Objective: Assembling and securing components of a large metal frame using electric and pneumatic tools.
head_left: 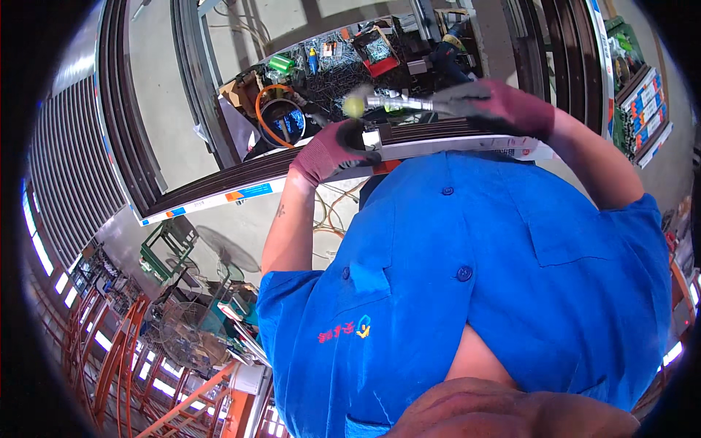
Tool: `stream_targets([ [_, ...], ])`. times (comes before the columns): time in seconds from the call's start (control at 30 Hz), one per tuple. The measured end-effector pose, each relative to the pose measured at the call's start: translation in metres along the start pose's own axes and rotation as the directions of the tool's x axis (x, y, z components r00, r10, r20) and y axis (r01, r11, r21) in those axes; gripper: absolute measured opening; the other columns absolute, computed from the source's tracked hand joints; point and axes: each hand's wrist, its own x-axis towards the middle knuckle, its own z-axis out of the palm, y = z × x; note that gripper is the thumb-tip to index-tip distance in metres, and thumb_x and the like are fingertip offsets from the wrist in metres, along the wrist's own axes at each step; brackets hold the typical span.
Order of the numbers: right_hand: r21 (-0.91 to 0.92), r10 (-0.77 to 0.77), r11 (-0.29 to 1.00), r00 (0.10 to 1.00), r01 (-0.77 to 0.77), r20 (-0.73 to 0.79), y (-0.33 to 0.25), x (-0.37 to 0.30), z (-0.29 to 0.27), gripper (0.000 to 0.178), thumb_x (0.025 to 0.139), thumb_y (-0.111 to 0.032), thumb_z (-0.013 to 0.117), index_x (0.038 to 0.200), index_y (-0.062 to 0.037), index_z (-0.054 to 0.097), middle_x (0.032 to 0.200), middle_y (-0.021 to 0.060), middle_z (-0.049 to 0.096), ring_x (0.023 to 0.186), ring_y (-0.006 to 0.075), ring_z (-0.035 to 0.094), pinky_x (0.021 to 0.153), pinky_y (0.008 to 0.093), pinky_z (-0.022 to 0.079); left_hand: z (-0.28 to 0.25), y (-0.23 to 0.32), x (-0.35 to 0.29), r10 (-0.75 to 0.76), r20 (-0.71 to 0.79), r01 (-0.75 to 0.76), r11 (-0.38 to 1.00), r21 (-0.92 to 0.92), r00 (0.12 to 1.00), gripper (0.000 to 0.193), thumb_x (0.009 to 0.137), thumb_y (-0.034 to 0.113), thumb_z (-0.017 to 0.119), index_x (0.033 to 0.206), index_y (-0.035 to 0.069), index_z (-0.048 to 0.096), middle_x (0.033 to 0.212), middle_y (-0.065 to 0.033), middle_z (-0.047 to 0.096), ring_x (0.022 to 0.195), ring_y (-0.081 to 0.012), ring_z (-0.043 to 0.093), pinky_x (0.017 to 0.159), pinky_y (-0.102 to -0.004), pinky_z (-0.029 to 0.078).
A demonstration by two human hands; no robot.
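Observation:
My right hand (507,109), in a maroon glove with dark palm, is closed round the grip of a mallet (409,103). The mallet lies level over the frame's near bar, its metal shaft pointing left and its yellow-green head (354,107) just above my left hand. My left hand (337,152), gloved alike, curls over the dark near bar (241,173) of a large metal frame. Between its thumb and fingers shows a small pale-and-dark piece (373,139) at the bar; whether it is gripped is unclear. White film covers the bar's near side.
Inside the frame lie many dark screws (332,86), a red bin of fasteners (381,55), a round container (283,123) with an orange rim, a green roll (281,63) and a power drill (447,55). Stacked profiles (646,109) stand at right, a fan (179,328) at lower left.

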Motion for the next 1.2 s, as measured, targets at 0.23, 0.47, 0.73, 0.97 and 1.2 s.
stream_targets([
  [0.23, -0.647, -0.616, 0.619, 0.786, 0.445, -0.049, 0.000, 0.001, 0.000, 0.058, 0.108, -0.012, 0.068, 0.164, -0.0134, 0.055, 0.145, 0.0191, 0.073, 0.121, 0.0287, 0.076, 0.102, 0.0417, 0.064, -0.004, 0.022, 0.000, -0.170, 0.040, 0.163, 0.978, 0.129, 0.985, 0.072, 0.085, 0.016, 0.095, 0.149, -0.001, 0.065, 0.123, -0.0110, 0.080, 0.114, -0.0135, 0.071, 0.101, -0.0330, 0.058],
  [0.47, -0.153, 0.073, 0.984, 0.993, -0.086, -0.091, -0.001, 0.006, -0.010, 0.047, 0.117, -0.017, 0.056, 0.163, -0.0043, 0.054, 0.132, 0.0173, 0.075, 0.099, 0.0235, 0.072, 0.088, 0.0380, 0.060, -0.004, 0.024, 0.000, -0.214, 0.027, 0.210, 0.971, 0.118, 0.976, 0.074, 0.083, 0.018, 0.096, 0.147, -0.003, 0.066, 0.124, -0.0106, 0.079, 0.111, -0.0144, 0.071, 0.102, -0.0341, 0.056],
  [0.73, -0.081, 0.137, 0.986, 0.987, -0.143, -0.083, -0.004, 0.023, -0.026, 0.053, 0.118, -0.038, 0.054, 0.158, -0.0045, 0.060, 0.126, 0.0165, 0.080, 0.102, 0.0268, 0.075, 0.106, 0.0460, 0.059, -0.002, 0.014, -0.002, -0.185, 0.029, 0.184, 0.983, 0.019, 0.982, 0.067, 0.084, 0.017, 0.095, 0.143, -0.003, 0.068, 0.121, -0.0101, 0.079, 0.108, -0.0140, 0.071, 0.098, -0.0345, 0.058],
  [0.97, -0.176, 0.101, 0.981, 0.987, -0.079, 0.122, -0.003, 0.001, -0.002, 0.049, 0.114, -0.031, 0.057, 0.155, -0.0037, 0.063, 0.136, 0.0205, 0.076, 0.134, 0.0359, 0.069, 0.116, 0.0438, 0.052, -0.002, 0.035, 0.000, -0.165, 0.026, 0.158, 0.970, 0.187, 0.986, 0.071, 0.085, 0.020, 0.096, 0.146, -0.002, 0.067, 0.131, -0.0115, 0.078, 0.117, -0.0167, 0.072, 0.104, -0.0346, 0.057],
  [1.2, -0.323, -0.036, 0.944, 0.955, -0.064, -0.295, -0.014, -0.034, -0.002, 0.058, 0.104, -0.020, 0.069, 0.161, -0.0130, 0.060, 0.125, 0.0224, 0.078, 0.099, 0.0359, 0.079, 0.093, 0.0421, 0.060, -0.018, -0.029, 0.005, -0.077, -0.263, -0.038, 0.913, -0.406, 0.962, 0.062, 0.100, 0.014, 0.083, 0.155, 0.000, 0.059, 0.137, -0.0094, 0.073, 0.122, -0.0173, 0.069, 0.105, -0.0340, 0.057],
])
